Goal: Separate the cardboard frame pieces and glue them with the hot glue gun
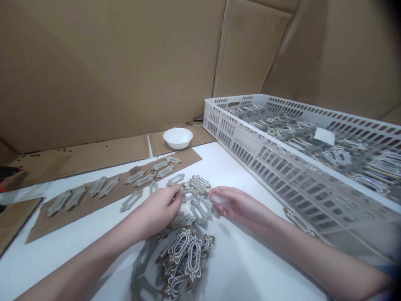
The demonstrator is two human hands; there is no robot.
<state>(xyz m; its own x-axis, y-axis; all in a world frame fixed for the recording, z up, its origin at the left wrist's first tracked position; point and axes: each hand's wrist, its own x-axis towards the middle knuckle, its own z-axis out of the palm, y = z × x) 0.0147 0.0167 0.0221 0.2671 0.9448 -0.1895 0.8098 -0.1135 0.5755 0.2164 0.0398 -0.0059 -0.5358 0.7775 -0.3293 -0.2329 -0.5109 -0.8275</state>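
My left hand (164, 209), fingers pinched together, holds the left end of a grey ornamental frame piece (189, 195) above the white table. Close to the right end of that piece is my right hand (227, 200), its fingers curled round something whitish and translucent that I cannot make out clearly. Between the hands lie another grey piece (201, 210) and a few brown pieces with white patterns (200, 182). Nearer to me is a heap of patterned pieces (183, 255), with plain grey ones (145, 255) along its left side.
A white plastic crate (250, 144) filled with patterned pieces stands at the right. Grey pieces lie in rows on a brown cardboard strip (90, 209) at the left. A white bowl (178, 138) sits near the cardboard wall. One patterned piece (298, 221) lies beside the crate.
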